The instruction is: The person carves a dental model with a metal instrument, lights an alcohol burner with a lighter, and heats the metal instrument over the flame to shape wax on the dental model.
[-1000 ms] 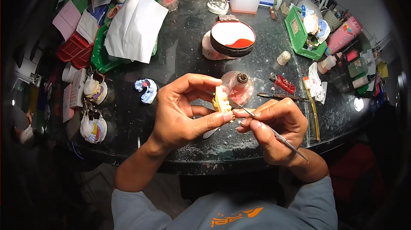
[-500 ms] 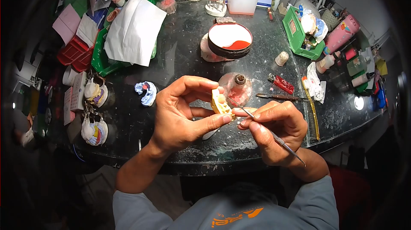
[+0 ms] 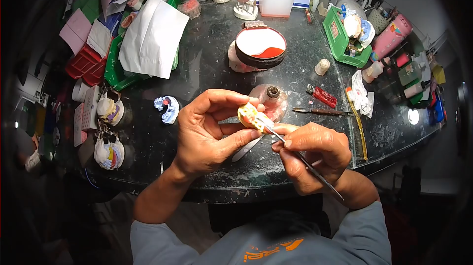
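Note:
My left hand (image 3: 204,132) grips a small yellow dental model (image 3: 252,117) between thumb and fingers, above the dark bench. My right hand (image 3: 318,154) is closed on a thin metal hand tool (image 3: 310,168), held like a pen. The tool's upper end meets the model's right side; its exact contact spot is too small to tell. Just behind the model stands a burner (image 3: 272,98) with a pinkish, stained base. A pale flat blade (image 3: 246,150) lies below the model, partly hidden by my left hand.
A round tin (image 3: 261,61) with white and red material sits behind the burner. A blue-white model (image 3: 167,110) and two mounted models are at left. A knife (image 3: 322,111) and red object (image 3: 324,96) lie at right, near a green box (image 3: 338,43).
The yellow model has been tilted so its toothed face turns upward. My right hand has shifted slightly left, and the tool's tip has moved from beside the model onto it.

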`<control>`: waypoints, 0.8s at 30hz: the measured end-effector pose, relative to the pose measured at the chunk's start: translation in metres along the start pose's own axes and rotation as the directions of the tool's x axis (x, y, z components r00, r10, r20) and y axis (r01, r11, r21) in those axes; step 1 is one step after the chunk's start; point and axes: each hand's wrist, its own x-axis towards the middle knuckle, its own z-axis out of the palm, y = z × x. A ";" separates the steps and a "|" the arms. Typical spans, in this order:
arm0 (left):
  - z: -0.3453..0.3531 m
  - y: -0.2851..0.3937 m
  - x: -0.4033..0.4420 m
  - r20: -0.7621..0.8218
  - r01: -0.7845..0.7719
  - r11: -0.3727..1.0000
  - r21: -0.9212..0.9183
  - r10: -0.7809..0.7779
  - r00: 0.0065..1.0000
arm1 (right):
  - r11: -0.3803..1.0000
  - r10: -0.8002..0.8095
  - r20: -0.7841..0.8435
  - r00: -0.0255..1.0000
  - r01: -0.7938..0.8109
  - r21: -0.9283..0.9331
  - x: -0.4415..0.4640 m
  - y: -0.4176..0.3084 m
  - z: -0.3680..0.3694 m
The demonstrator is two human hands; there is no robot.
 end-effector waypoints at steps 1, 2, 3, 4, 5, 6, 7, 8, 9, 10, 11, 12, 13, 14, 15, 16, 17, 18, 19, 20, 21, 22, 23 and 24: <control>0.000 0.000 0.000 -0.001 -0.002 1.000 -0.001 0.002 1.000 | 1.000 -0.008 0.011 1.000 0.008 -0.011 0.001 -0.001 0.000; 0.000 0.000 0.000 -0.003 -0.004 1.000 -0.001 0.004 1.000 | 1.000 -0.017 0.023 1.000 0.017 -0.021 0.002 -0.001 0.000; 0.000 0.000 0.000 0.000 -0.005 1.000 0.002 0.005 1.000 | 0.999 -0.018 0.026 0.999 0.019 -0.031 0.002 -0.001 0.000; 0.000 0.000 0.000 0.002 -0.007 1.000 0.005 0.007 1.000 | 0.999 -0.020 0.029 0.999 0.021 -0.042 0.003 -0.001 0.000; 0.000 0.001 0.000 0.004 -0.009 1.000 0.008 0.009 1.000 | 0.998 -0.022 0.033 0.999 0.024 -0.052 0.003 -0.001 0.000; 0.000 0.000 0.000 0.001 -0.005 1.000 0.009 0.005 1.000 | 0.998 -0.024 0.036 0.999 0.026 -0.056 0.003 -0.001 0.000; 0.000 0.000 0.000 -0.002 -0.001 1.000 0.010 0.001 1.000 | 0.998 -0.025 0.040 0.999 0.028 -0.058 0.002 -0.001 0.000; 0.000 0.000 0.000 -0.005 0.003 1.000 0.011 -0.003 1.000 | 0.998 -0.027 0.043 0.999 0.029 -0.061 0.002 0.000 0.000; 0.000 0.001 0.000 -0.008 0.009 1.000 0.015 -0.009 1.000 | 0.997 -0.030 0.046 0.998 0.033 -0.063 0.002 0.000 -0.001; 0.000 0.001 0.000 -0.011 0.015 1.000 0.019 -0.014 1.000 | 0.997 -0.034 0.048 0.998 0.037 -0.064 0.002 0.000 -0.001; 0.000 0.002 0.000 -0.014 0.021 1.000 0.023 -0.021 1.000 | 0.997 -0.037 0.051 0.998 0.040 -0.066 0.002 0.000 -0.001; 0.000 0.002 0.000 -0.015 0.022 0.999 0.022 -0.022 1.000 | 0.997 -0.037 0.051 0.998 0.040 -0.064 0.002 0.000 -0.001; 0.001 0.003 0.000 -0.017 0.024 0.999 0.022 -0.024 1.000 | 0.997 -0.037 0.051 0.998 0.040 -0.062 0.002 0.001 -0.001; 0.001 0.003 0.000 -0.018 0.025 0.999 0.021 -0.025 1.000 | 0.997 -0.038 0.051 0.998 0.041 -0.061 0.002 0.001 0.000; 0.001 0.003 0.000 -0.017 0.025 0.999 0.024 -0.024 1.000 | 0.997 -0.034 0.053 0.998 0.037 -0.062 0.002 0.001 0.000; 0.001 0.003 0.000 -0.016 0.025 0.999 0.028 -0.024 1.000 | 0.997 -0.030 0.054 0.998 0.034 -0.063 0.001 0.001 -0.001; 0.001 0.003 0.000 -0.015 0.024 0.999 0.031 -0.024 1.000 | 0.997 -0.026 0.055 0.998 0.030 -0.064 0.001 0.001 -0.001; 0.001 0.003 0.000 -0.014 0.024 0.999 0.032 -0.023 1.000 | 0.998 -0.026 0.055 0.998 0.029 -0.063 0.001 0.001 -0.001; 0.001 0.003 0.000 -0.014 0.023 0.999 0.033 -0.023 1.000 | 0.998 -0.025 0.054 0.998 0.028 -0.062 0.001 0.001 -0.001; 0.001 0.003 0.000 -0.014 0.023 0.999 0.034 -0.023 1.000 | 0.998 -0.024 0.054 0.998 0.027 -0.061 0.001 0.001 0.000; 0.000 0.002 0.000 -0.014 0.020 0.999 0.032 -0.020 1.000 | 0.998 -0.022 0.055 0.998 0.025 -0.061 0.002 0.000 0.000; 0.000 0.002 0.000 -0.014 0.017 0.999 0.030 -0.016 1.000 | 0.998 -0.020 0.056 0.998 0.023 -0.062 0.002 0.000 -0.001; 0.000 0.001 0.000 -0.014 0.013 1.000 0.029 -0.013 1.000 | 0.998 -0.018 0.058 0.998 0.021 -0.063 0.002 0.000 -0.001; 0.000 0.001 0.000 -0.013 0.017 0.999 0.027 -0.016 1.000 | 0.998 -0.019 0.056 0.998 0.023 -0.062 0.002 0.000 -0.001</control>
